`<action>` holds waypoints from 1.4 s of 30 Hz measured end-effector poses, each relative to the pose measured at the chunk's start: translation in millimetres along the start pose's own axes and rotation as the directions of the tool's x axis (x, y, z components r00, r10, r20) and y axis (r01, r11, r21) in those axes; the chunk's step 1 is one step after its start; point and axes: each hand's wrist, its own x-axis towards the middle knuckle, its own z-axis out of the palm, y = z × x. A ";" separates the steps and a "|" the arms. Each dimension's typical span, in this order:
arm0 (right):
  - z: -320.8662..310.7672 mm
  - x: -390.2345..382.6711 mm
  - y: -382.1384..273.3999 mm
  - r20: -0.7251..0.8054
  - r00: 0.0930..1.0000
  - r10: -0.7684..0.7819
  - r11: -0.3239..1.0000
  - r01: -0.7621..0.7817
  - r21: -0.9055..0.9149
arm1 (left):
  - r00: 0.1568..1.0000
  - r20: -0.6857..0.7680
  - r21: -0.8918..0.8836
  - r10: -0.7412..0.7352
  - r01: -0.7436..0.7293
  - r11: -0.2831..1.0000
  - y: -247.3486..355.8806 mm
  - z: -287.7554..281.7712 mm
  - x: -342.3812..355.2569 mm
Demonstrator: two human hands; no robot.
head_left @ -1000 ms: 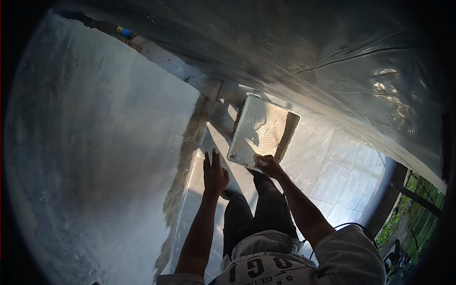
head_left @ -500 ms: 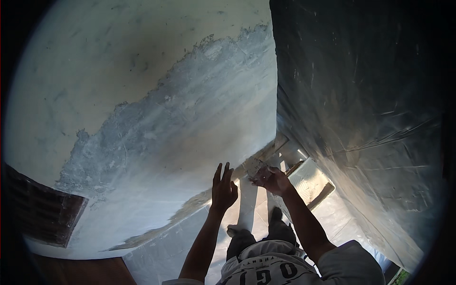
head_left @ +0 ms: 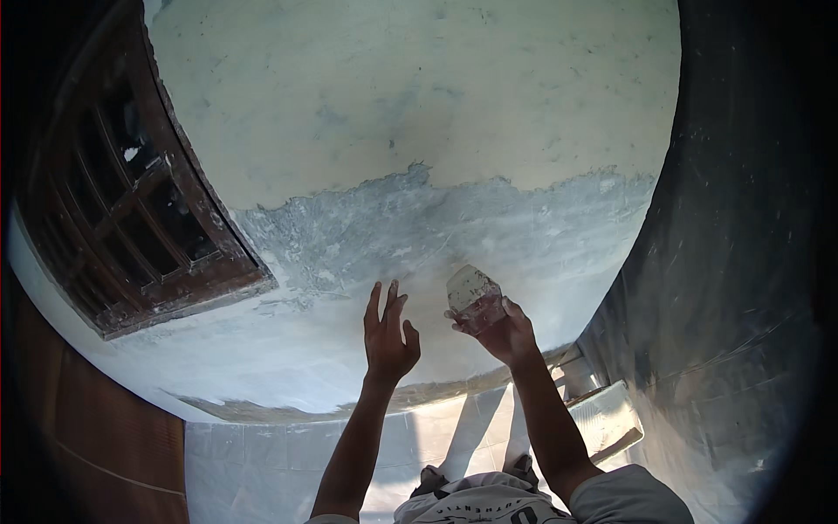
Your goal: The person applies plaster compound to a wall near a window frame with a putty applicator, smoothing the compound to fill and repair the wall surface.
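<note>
In front of me is a wall, pale greenish above and smeared with rough grey plaster (head_left: pixel 367 231) lower down. My right hand (head_left: pixel 506 332) is closed around the lower end of a small flat block (head_left: pixel 477 299), reddish-brown near the fingers and crusted pale grey toward its tip. The block is held up before the plastered part; I cannot tell whether it touches the wall. To the left, my left hand (head_left: pixel 390 339) is raised with fingers spread and nothing in it, apart from the block.
A dark wooden window frame (head_left: pixel 196 271) with panes is set in the wall at left. Dark plastic sheeting (head_left: pixel 733 288) hangs on the right. A pale, shallow rectangular container (head_left: pixel 611 417) sits on the floor by my right forearm. Brown wood panelling (head_left: pixel 113 437) stands at lower left.
My view has swung left, bringing much more of the window into sight. The right hand has lifted the block from above the floor to in front of the plastered wall. The left hand stays open.
</note>
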 end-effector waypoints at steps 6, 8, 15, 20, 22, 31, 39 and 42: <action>56.0 47.4 16.7 -0.002 0.973 -0.231 0.926 0.219 -0.306 | 0.996 -0.043 0.010 0.076 -0.076 0.997 -56.7 -49.5 10.5; 76.3 59.3 15.9 -0.086 0.916 -0.392 0.723 0.249 -0.644 | 0.992 -0.059 0.022 0.108 -0.107 0.994 -71.9 -56.4 15.9; 114.3 102.4 27.4 0.281 0.686 -0.671 -0.186 0.211 -0.960 | 0.969 -0.086 0.060 0.230 -0.225 0.973 -117.9 -61.4 42.4; 112.7 122.7 18.5 0.518 0.585 -0.624 -0.564 0.122 -0.817 | 0.940 -0.100 0.216 0.326 -0.299 0.929 -144.0 -54.1 51.5; 108.7 133.2 23.6 0.524 0.569 -0.634 -0.589 0.085 -0.804 | 0.943 -0.101 0.181 0.317 -0.295 0.938 -164.6 -46.9 46.6; 111.9 159.8 29.1 0.545 0.527 -0.652 -0.655 -0.030 -0.755 | 0.897 -0.113 0.397 0.427 -0.354 0.847 -186.9 -26.8 41.8; 103.3 162.3 49.4 0.509 0.509 -0.694 -0.648 -0.131 -0.750 | 0.867 -0.170 0.373 0.468 -0.383 0.845 -187.9 -34.0 45.2; 110.3 171.3 42.7 0.525 0.460 -0.716 -0.646 -0.151 -0.748 | 0.863 -0.132 0.317 0.488 -0.430 0.845 -191.1 -32.0 44.2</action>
